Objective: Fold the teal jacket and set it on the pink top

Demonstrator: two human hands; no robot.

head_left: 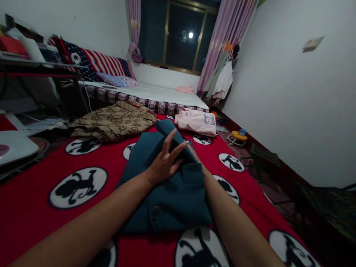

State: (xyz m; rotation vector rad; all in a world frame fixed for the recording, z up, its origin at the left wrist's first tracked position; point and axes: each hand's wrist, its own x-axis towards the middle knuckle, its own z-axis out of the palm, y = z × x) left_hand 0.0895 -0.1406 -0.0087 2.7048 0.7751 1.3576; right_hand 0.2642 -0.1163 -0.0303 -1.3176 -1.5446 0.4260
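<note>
While my left hand [163, 162] lies, fingers spread, on the folded teal jacket [178, 200], my right hand [194, 154] is mostly behind it, its grip impossible to tell; an uneven tug could crease the raised flap [165, 127]. Beneath spreads a red blanket [33, 207] with monkey roundels [79, 187]; beyond, a dark window [182, 44].

The light is dim. We see a small white glare [190, 35] on the dark glass window with gold metal bars [180, 18]. Soft shadows sit in the folded blue-green cloth jacket [179, 205]. The smooth white wall [292, 96] looks slanted and stretched. Bottom right, the dark patterned cloth [330, 211] is too murky for us.
</note>
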